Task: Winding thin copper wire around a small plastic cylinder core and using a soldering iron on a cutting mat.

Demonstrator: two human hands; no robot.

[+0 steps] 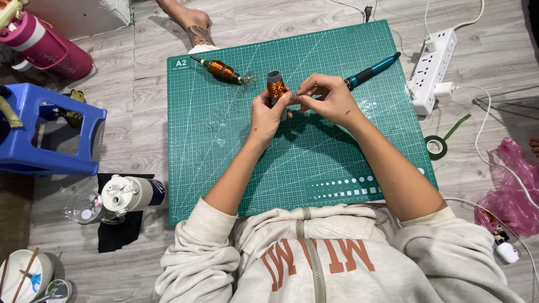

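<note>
My left hand (268, 110) grips a spool of copper-coloured wire (275, 87) with a grey cap, held upright over the green cutting mat (224, 146). My right hand (328, 98) pinches the thin wire end right beside the spool, fingertips almost touching the left thumb. A second copper wire spool (222, 70) lies on its side at the mat's far left, with loose wire tangled at its end. A teal-handled tool (373, 70) lies on the mat behind my right hand.
A white power strip (431, 70) with plugs lies right of the mat. Green tape roll (436, 147) and a pink plastic bag (514, 185) are at right. A blue stool (48, 134), pink bottle (48, 47), white bottle (132, 193) and another person's foot (193, 28) are around.
</note>
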